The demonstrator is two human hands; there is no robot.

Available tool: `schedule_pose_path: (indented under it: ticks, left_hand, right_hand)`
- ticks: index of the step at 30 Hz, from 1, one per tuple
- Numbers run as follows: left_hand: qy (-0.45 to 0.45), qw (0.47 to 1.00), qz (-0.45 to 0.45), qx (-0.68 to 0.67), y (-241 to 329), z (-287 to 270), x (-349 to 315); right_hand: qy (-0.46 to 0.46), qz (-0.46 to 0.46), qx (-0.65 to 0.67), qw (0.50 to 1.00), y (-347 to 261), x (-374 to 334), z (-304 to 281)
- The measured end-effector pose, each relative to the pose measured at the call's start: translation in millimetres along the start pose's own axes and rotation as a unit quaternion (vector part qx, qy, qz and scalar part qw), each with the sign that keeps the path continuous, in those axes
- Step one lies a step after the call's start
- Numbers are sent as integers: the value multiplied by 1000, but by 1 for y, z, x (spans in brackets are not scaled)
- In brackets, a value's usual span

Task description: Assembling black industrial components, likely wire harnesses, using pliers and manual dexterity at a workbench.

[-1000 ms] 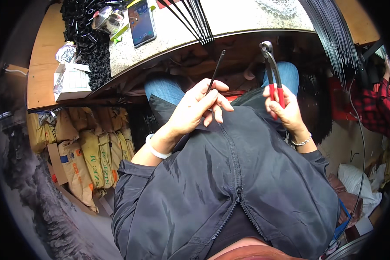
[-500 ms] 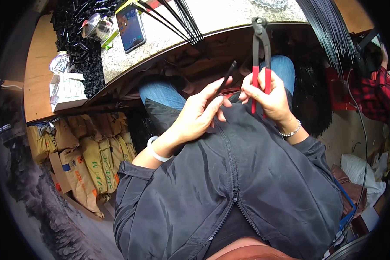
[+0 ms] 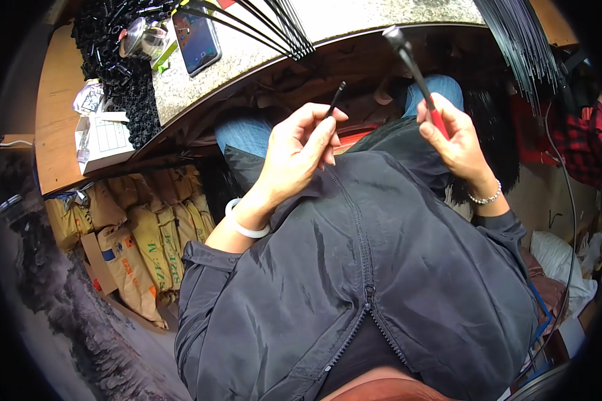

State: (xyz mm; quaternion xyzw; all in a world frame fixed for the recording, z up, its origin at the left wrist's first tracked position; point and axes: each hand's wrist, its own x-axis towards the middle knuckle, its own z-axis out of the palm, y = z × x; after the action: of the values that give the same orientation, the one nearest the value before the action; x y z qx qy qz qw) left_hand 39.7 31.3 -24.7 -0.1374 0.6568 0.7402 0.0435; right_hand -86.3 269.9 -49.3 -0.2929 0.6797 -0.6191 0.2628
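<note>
Left hand [image 3: 297,148]: pinching thin black rod [image 3: 338,95];
Right hand [image 3: 456,137]: gripping red-handled pincers [image 3: 416,73], apart from rod;
Tabletop [image 3: 381,13]: phone [image 3: 197,43], loosely bundled rods [image 3: 299,45]

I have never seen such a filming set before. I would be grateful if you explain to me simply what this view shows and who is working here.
No machine is working here: these are a person's two bare hands. The view comes from the left of two wide fisheye cameras worn on the person's head, looking down, so straight edges look bent.

The left hand holds a thin black rod between its fingers; the rod's lower end is hidden. The right hand grips dark metal pincers with red handles, their head pointing away from the body.

On the pale speckled worktop lie a smartphone with a lit screen and several long, thin black rods. Further left is a pile of small black parts.
</note>
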Motion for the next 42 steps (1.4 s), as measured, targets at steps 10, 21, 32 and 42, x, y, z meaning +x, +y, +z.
schedule_pose_path:
  ticks: [10, 21, 32, 42]
  left_hand:
    - [22, 999, 42, 7, 1, -2, 12]
    - [37, 997, 55, 40, -15, 1, 10]
    - [97, 980, 123, 125, -22, 1, 3]
    - [90, 974, 140, 154, -20, -2, 4]
  right_hand:
    - [-77, -14, -84, 993, -3, -26, -11]
    - [-136, -11, -115, 984, -9, -23, -9]
    - [-153, -3, -124, 980, -4, -24, -12]
    - [-132, -8, -145, 980, -11, -23, -10]
